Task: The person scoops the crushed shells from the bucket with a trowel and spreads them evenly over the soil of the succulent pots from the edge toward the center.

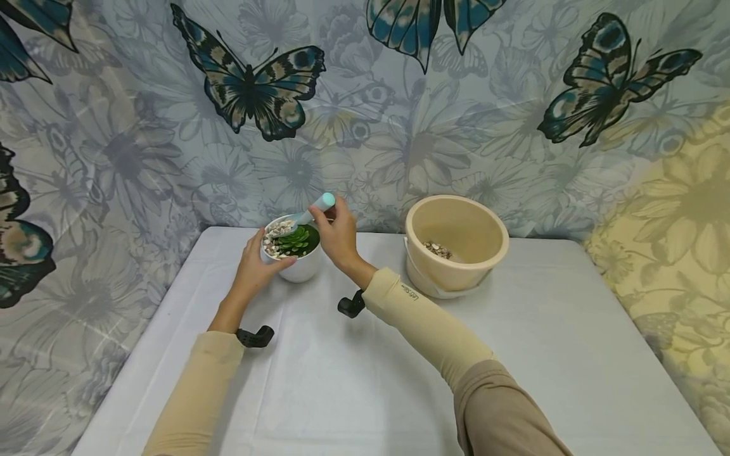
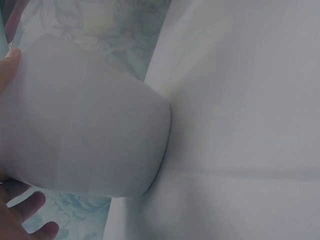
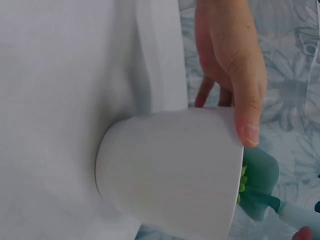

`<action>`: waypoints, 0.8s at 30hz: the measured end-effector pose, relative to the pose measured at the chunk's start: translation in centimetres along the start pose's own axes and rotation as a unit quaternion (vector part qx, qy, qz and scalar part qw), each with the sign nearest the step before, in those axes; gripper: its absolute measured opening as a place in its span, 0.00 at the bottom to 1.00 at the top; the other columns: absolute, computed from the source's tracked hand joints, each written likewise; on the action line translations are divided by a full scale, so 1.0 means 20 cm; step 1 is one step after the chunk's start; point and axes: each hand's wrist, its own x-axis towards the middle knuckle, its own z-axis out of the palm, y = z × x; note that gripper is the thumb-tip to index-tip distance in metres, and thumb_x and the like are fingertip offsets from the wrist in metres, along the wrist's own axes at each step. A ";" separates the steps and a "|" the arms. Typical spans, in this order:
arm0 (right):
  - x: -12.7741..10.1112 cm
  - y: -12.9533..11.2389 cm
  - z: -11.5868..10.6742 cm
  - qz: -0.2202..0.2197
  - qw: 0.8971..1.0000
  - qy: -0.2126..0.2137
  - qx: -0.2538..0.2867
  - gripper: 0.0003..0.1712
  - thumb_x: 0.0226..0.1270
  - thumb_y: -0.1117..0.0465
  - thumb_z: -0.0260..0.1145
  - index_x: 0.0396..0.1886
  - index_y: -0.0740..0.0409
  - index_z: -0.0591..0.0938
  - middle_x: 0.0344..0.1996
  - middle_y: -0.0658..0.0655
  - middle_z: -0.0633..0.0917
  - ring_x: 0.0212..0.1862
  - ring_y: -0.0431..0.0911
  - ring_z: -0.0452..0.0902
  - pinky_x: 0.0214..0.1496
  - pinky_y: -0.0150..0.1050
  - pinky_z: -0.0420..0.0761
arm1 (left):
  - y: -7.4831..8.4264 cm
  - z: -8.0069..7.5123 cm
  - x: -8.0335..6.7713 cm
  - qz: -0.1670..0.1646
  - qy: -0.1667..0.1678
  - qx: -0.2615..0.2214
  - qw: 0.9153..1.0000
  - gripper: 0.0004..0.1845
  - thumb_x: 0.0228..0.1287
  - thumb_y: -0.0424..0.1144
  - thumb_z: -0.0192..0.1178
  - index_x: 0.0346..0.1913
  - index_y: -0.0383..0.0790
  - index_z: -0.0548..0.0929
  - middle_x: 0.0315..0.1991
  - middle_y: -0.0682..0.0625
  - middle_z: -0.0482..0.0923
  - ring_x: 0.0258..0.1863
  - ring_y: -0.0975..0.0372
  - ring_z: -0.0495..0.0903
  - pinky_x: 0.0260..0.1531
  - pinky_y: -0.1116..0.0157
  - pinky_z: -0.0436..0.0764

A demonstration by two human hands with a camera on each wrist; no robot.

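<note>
two beige sleeves reach forward over the white-covered bench, each wrist wearing a black camera mount. beyond them the left hand is curled round the near left side of a white pot, thumb lying along its rim. the pot stands on the bench near its far edge, with a green succulent inside and pale pebbles around it. the right hand pinches a teal-handled spoon whose bowl dips over the pebbles. well to the right stands a cream bucket with a few pebbles inside. behind hangs a butterfly-print curtain.
</note>
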 end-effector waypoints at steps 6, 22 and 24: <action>0.00 0.00 0.00 -0.009 1.000 0.011 -0.013 0.18 0.71 0.60 0.62 0.52 0.69 0.75 0.40 0.65 0.85 0.42 0.55 0.85 0.43 0.36 0.85 | 0.02 0.03 -0.02 -0.004 0.022 0.007 1.000 0.62 0.52 0.65 0.67 0.79 0.41 0.42 0.78 0.36 0.43 0.76 0.40 0.46 0.70 0.38 0.55; 0.01 0.00 0.00 -0.010 1.000 -0.006 -0.024 0.16 0.71 0.60 0.62 0.51 0.68 0.75 0.38 0.65 0.84 0.41 0.54 0.85 0.42 0.33 0.84 | 0.00 -0.01 0.01 0.011 0.002 0.011 1.000 0.62 0.53 0.63 0.67 0.78 0.38 0.41 0.78 0.37 0.41 0.77 0.42 0.44 0.71 0.38 0.53; 0.03 -0.02 0.00 -0.013 1.000 -0.010 -0.026 0.16 0.71 0.60 0.63 0.50 0.67 0.75 0.38 0.65 0.84 0.42 0.54 0.85 0.43 0.33 0.84 | 0.00 -0.01 0.01 0.008 -0.001 0.007 1.000 0.62 0.53 0.63 0.67 0.78 0.39 0.40 0.78 0.37 0.40 0.77 0.42 0.43 0.71 0.37 0.53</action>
